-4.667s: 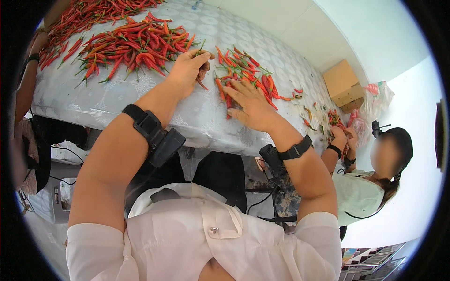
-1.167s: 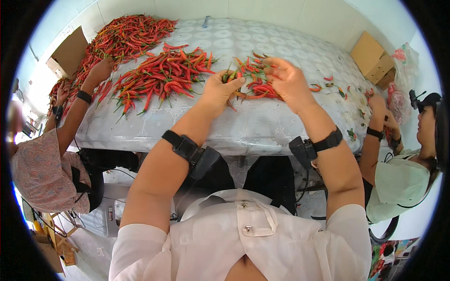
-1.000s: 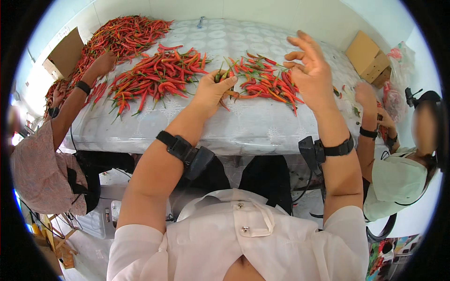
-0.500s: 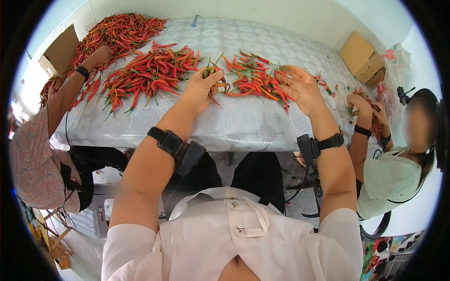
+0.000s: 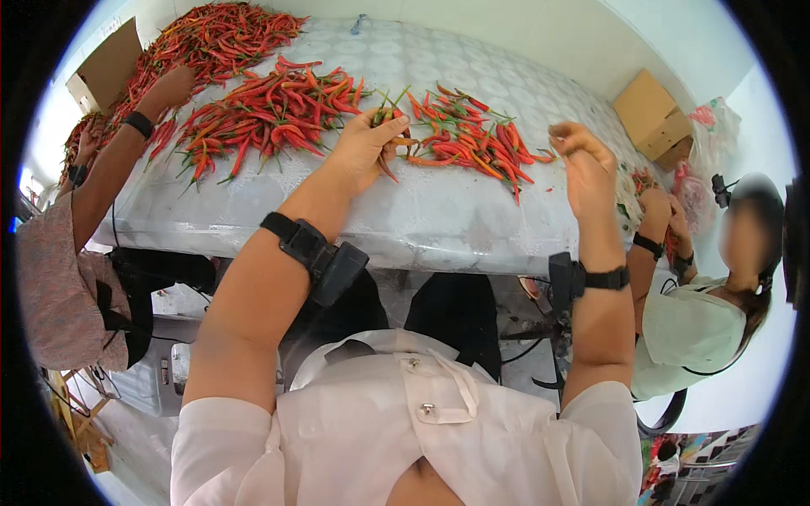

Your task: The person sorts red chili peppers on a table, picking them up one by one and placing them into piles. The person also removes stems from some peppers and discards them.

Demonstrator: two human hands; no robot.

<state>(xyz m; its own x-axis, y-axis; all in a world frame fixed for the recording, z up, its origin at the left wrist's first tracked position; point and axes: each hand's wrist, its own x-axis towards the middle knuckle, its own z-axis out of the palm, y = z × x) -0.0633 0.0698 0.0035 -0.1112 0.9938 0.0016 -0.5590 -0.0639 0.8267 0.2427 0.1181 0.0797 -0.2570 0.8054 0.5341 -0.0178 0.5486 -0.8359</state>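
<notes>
My left hand is closed around a small bunch of chili peppers, dark red, orange and green, with stems poking up past the thumb. Beside it on the table lies a small pile of red chili peppers. At that pile's right side my right hand is raised, its fingers curled into a pinch. A pale sliver and the end of a red chili show by its fingertips; whether they are pinched is unclear. Left of my left hand spreads a larger heap of red chilies.
A co-worker's arm reaches to a big chili mound at far left. Another person's hands handle chilies at right. Cardboard boxes and a plastic bag stand at back right. Patterned plastic covers the table.
My right hand has moved right, away from above the small pile, and its fingers have curled in. My left hand keeps its bunch. The view has shifted slightly.
</notes>
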